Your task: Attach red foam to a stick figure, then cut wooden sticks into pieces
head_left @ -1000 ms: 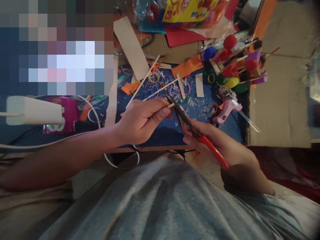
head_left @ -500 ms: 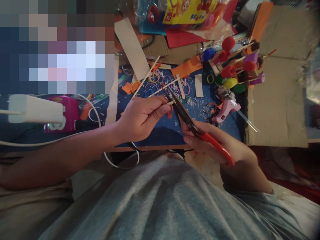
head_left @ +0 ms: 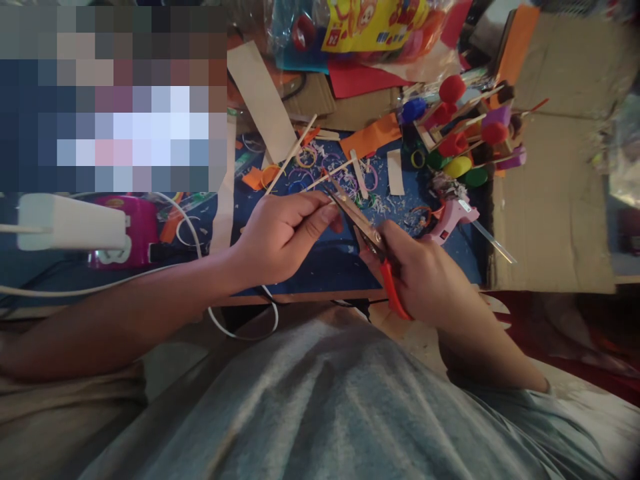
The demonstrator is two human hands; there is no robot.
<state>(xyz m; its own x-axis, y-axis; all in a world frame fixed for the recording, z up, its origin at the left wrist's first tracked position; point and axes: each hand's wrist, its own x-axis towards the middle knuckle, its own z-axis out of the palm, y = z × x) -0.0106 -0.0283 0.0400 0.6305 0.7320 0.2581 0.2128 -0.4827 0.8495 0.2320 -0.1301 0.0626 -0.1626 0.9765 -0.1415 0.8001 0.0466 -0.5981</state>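
My left hand (head_left: 285,230) is closed, with thumb and forefinger pinching a thin pale stick (head_left: 344,198) whose short end pokes out past the fingertips. The rest of that stick is hidden by the hand. My right hand (head_left: 425,267) grips a pair of scissors (head_left: 363,223) by their red-orange handles. Their dark blades point up and left and lie right at the stick's end, slightly parted. Just beyond my left hand, a thin wooden stick (head_left: 293,153) slants up from behind the knuckles, and a second wooden stick (head_left: 330,175) lies near the blade tips.
Paper scraps and coloured rings litter the blue tabletop (head_left: 320,267). A pink glue gun (head_left: 453,217) lies to the right, below a stick model with coloured caps (head_left: 465,127). Cardboard (head_left: 555,200) covers the right side. At left are a white plug adapter (head_left: 73,223) and cable (head_left: 165,267).
My right hand has turned and moved up around the scissors, its back now facing up. The scissor handles have swung left and the blades have shifted slightly. My left hand has stayed nearly still.
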